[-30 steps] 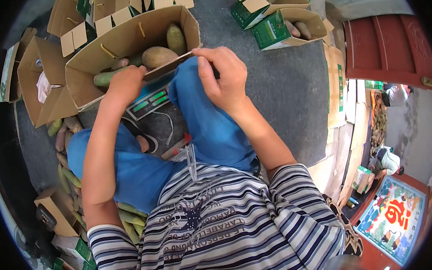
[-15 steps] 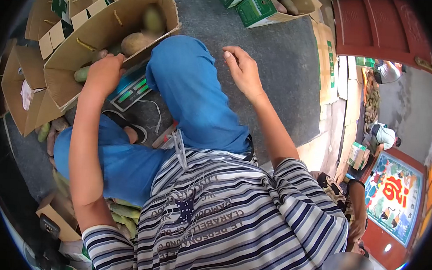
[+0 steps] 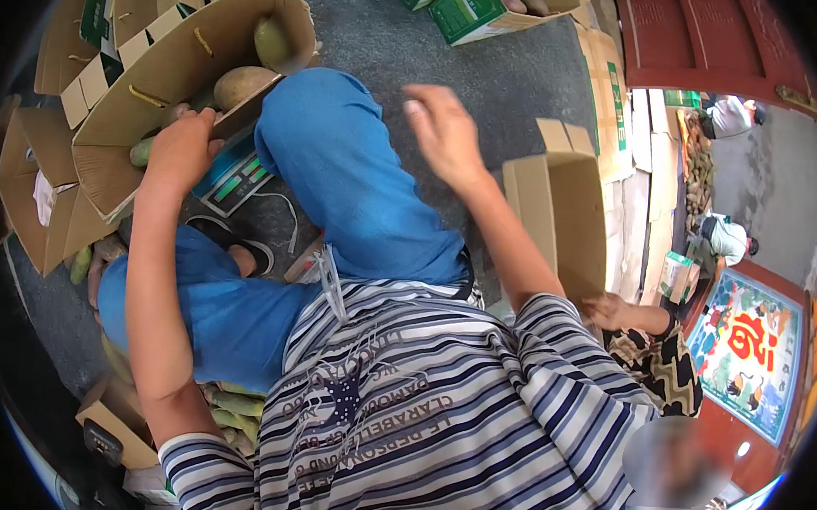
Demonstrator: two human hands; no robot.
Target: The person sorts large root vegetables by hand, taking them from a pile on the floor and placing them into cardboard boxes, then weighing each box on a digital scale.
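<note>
My left hand (image 3: 181,149) is curled over the near wall of an open cardboard box (image 3: 174,63), its thumb on the outside. Inside the box lie a green oblong vegetable or fruit (image 3: 272,43), a large brownish one (image 3: 242,87) and smaller pieces by my fingers. Below the box's near edge, partly covered by it, is a digital scale (image 3: 232,176) with green-lit displays. My right hand (image 3: 442,135), blurred, hovers beyond my knee with fingers apart and nothing in it. Right of my right forearm stands another open cardboard box (image 3: 572,222), with a co-worker's hand (image 3: 609,312) at its lower end.
More cardboard boxes (image 3: 38,185) crowd the left side. Green produce (image 3: 234,412) lies beside my hip. A green box (image 3: 467,13) with produce stands ahead. Flattened cardboard (image 3: 611,99) lines the right floor edge. Other people (image 3: 725,239) are farther right.
A co-worker's hand has brought an open cardboard box in at my right. My right hand has shifted slightly left. My left hand stays at the box wall while the view shifts a little.
</note>
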